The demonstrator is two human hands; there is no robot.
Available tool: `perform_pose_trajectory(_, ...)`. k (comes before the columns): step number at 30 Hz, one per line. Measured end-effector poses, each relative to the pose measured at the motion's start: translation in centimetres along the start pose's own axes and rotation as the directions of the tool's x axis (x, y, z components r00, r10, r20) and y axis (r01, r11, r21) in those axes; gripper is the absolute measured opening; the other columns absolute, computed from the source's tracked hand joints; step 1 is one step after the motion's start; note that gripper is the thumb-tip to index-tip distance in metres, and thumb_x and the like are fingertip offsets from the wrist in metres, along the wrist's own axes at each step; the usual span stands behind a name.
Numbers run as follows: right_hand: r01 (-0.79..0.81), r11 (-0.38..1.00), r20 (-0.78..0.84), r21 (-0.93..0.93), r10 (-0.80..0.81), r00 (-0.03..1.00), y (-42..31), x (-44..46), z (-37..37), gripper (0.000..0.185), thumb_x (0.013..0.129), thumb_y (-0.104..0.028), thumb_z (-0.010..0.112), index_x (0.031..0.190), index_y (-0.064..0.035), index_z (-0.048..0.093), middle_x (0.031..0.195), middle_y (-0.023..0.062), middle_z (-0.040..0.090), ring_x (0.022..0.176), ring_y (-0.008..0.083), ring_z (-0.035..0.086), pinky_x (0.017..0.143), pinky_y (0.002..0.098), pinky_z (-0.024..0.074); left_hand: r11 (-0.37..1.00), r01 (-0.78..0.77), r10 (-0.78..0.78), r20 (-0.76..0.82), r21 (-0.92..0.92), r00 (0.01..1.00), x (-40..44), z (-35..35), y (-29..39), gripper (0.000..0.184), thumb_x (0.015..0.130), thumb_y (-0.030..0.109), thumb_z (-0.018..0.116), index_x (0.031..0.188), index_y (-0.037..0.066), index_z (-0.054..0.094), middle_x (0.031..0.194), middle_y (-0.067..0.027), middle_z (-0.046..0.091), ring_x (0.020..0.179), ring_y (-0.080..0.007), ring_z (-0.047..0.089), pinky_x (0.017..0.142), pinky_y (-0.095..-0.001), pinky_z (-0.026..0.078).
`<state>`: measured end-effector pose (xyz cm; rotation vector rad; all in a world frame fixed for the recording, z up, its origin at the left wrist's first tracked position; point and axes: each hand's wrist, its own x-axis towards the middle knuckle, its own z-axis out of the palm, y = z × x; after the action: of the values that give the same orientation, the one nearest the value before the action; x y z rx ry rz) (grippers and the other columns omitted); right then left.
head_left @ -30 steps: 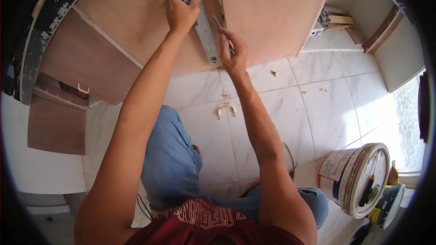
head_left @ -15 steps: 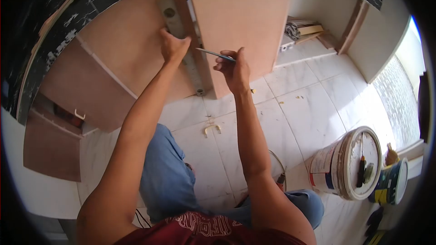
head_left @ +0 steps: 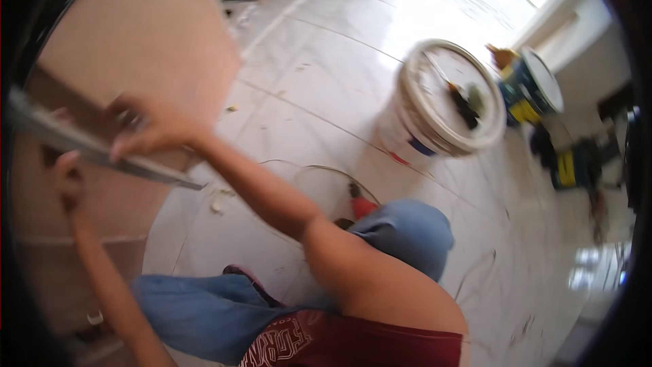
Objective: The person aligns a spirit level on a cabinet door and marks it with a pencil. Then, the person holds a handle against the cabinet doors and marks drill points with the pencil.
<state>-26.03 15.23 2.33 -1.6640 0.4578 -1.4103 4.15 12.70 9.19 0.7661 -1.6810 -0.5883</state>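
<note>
A long grey spirit level (head_left: 92,148) stands out from the pinkish-brown cabinet panel, slanting across the left of the view. My left hand (head_left: 69,178) is at its near side, with fingers closed on its edge, partly blurred. From the other side my right hand (head_left: 151,126) grips the level with thumb and bent fingers. The pencil-like stick seen earlier in my right hand cannot be made out clearly. Beside the hands is the cabinet door (head_left: 146,34).
A large white bucket (head_left: 401,119) stands on the tiled floor (head_left: 326,81), with a dark-handled tool (head_left: 464,107) on its lid. Behind it is a smaller dark green bucket (head_left: 515,95). A red-bodied tool (head_left: 362,204) with a cable lies near my knee.
My view has swung to the right, so the cabinet and hands now sit further left. The right hand has moved onto the spirit level, which has come away from the panel.
</note>
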Motion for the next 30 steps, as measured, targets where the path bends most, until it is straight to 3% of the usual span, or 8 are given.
perform_pose_trajectory(8, 0.248, 0.935, -0.543, -0.254, -0.350, 0.764, -4.3, -1.6, 4.6, 0.049, 0.075, -0.010, 0.078, 0.117, 0.0054, 0.058, 0.106, 0.0212, 0.067, 0.096, 0.0354, 0.066, 0.084, 0.0433, 0.0523, 0.996, 0.044, -0.032, 0.155, -0.077, 0.987, -0.9, 2.3, 4.8, 0.058, 0.103, 0.022, 0.054, 0.155, 0.002, 0.037, 0.125, -0.0060, 0.057, 0.099, -0.0127, 0.055, 0.086, -0.0306, 0.043)
perform_pose_trajectory(15, -0.018, 0.996, -0.698, -0.084, -0.046, 0.714, -18.7, 2.1, -12.0, 0.026, 0.102, -0.021, 0.057, 0.111, 0.0028, 0.060, 0.092, 0.0166, 0.068, 0.081, 0.0284, 0.070, 0.071, 0.0426, 0.0614, 0.878, 0.471, -0.477, 0.224, 0.079, 0.850, -13.0, 6.8, -1.7, 0.067, 0.095, 0.015, 0.062, 0.157, 0.012, 0.037, 0.111, -0.0071, 0.057, 0.082, -0.0099, 0.052, 0.077, -0.0242, 0.048)
perform_pose_trajectory(16, -0.262, 0.678, -0.557, -0.686, -0.260, 0.789, -19.9, 3.3, -15.3, 0.023, 0.102, -0.018, 0.057, 0.110, 0.0027, 0.062, 0.091, 0.0153, 0.068, 0.082, 0.0271, 0.071, 0.072, 0.0414, 0.0618, 0.862, 0.493, -0.505, 0.268, 0.115, 0.821, -13.0, 7.2, -1.2, 0.068, 0.093, 0.016, 0.064, 0.156, 0.013, 0.038, 0.111, -0.0075, 0.057, 0.082, -0.0104, 0.053, 0.078, -0.0246, 0.049)
perform_pose_trajectory(17, 0.037, 0.938, -0.418, -0.344, -0.189, 0.889, -18.9, 3.3, -23.1, 0.020, 0.102, -0.017, 0.058, 0.107, 0.0016, 0.064, 0.089, 0.0140, 0.068, 0.081, 0.0262, 0.071, 0.072, 0.0401, 0.0623, 0.850, 0.504, -0.526, 0.313, 0.155, 0.791, -12.8, 7.5, -0.4, 0.069, 0.092, 0.017, 0.065, 0.156, 0.014, 0.039, 0.110, -0.0079, 0.058, 0.081, -0.0108, 0.054, 0.080, -0.0250, 0.050)
perform_pose_trajectory(19, -0.367, 0.877, -0.504, -0.311, 0.175, 0.846, -22.0, 3.0, -30.5, 0.025, 0.103, -0.021, 0.059, 0.106, 0.0030, 0.065, 0.087, 0.0125, 0.068, 0.072, 0.0193, 0.068, 0.063, 0.0316, 0.0589, 0.849, 0.515, -0.513, 0.424, 0.120, 0.746, -12.6, 8.3, 1.3, 0.069, 0.090, 0.016, 0.067, 0.155, 0.013, 0.041, 0.111, -0.0091, 0.059, 0.082, -0.0112, 0.055, 0.082, -0.0247, 0.050)
perform_pose_trajectory(21, -0.752, 0.112, -0.742, -0.650, 0.123, 0.659, -24.1, 1.1, -32.7, 0.045, 0.095, -0.039, 0.068, 0.116, -0.0006, 0.063, 0.090, 0.0159, 0.069, 0.080, 0.0278, 0.069, 0.075, 0.0436, 0.0580, 0.841, 0.532, -0.494, 0.538, 0.096, 0.683, -12.9, 7.8, 1.3, 0.072, 0.089, 0.021, 0.070, 0.155, 0.014, 0.042, 0.113, -0.0110, 0.058, 0.087, -0.0110, 0.057, 0.083, -0.0241, 0.049)
perform_pose_trajectory(23, -0.282, -0.652, -0.400, -0.703, 0.035, 0.916, -23.8, -5.4, -39.4, 0.037, 0.093, -0.036, 0.065, 0.108, -0.0019, 0.063, 0.094, 0.0248, 0.070, 0.083, 0.0437, 0.070, 0.076, 0.0542, 0.0550, 0.870, 0.489, -0.440, 0.552, 0.064, 0.709, -13.5, 7.5, 0.7, 0.073, 0.087, 0.015, 0.070, 0.155, 0.013, 0.043, 0.114, -0.0104, 0.058, 0.090, -0.0125, 0.058, 0.086, -0.0257, 0.049)
perform_pose_trajectory(30, -0.317, -0.572, -0.597, -0.757, 0.406, 0.692, -23.6, -27.1, -47.2, 0.060, 0.093, -0.043, 0.069, 0.139, -0.0051, 0.060, 0.115, 0.0259, 0.070, 0.103, 0.0360, 0.069, 0.089, 0.0470, 0.0520, 0.812, 0.561, -0.580, 0.344, 0.164, 0.738, -15.6, 4.3, -0.5, 0.068, 0.092, 0.006, 0.070, 0.153, 0.015, 0.042, 0.111, -0.0084, 0.060, 0.090, -0.0134, 0.061, 0.085, -0.0285, 0.051)
